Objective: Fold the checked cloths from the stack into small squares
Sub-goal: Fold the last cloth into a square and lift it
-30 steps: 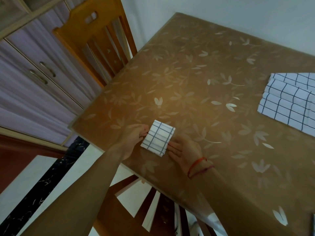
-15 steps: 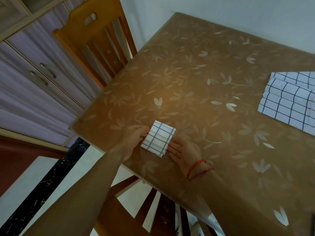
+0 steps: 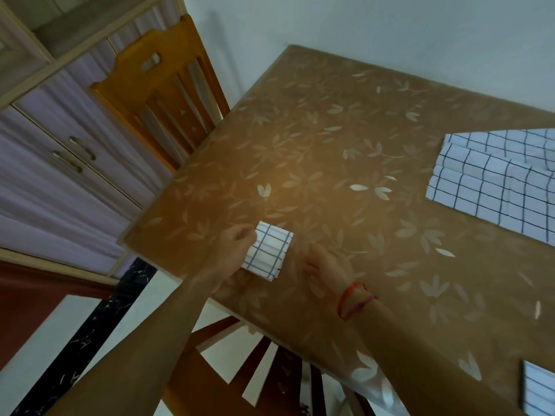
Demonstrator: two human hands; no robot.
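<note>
A small folded square of white cloth with dark checks lies near the front left corner of the brown leaf-patterned table. My left hand pinches its left edge with curled fingers. My right hand hovers just right of the square, fingers apart, a small gap between it and the cloth. The stack of larger checked cloths lies at the table's right side, partly cut off by the frame.
A wooden chair stands at the table's far left, in front of a cupboard with metal handles. Another chair's back sits below the near table edge. A checked piece shows at the bottom right corner.
My right hand has come off the folded square's right edge and now sits slightly apart from it. My left hand stays on the left edge.
</note>
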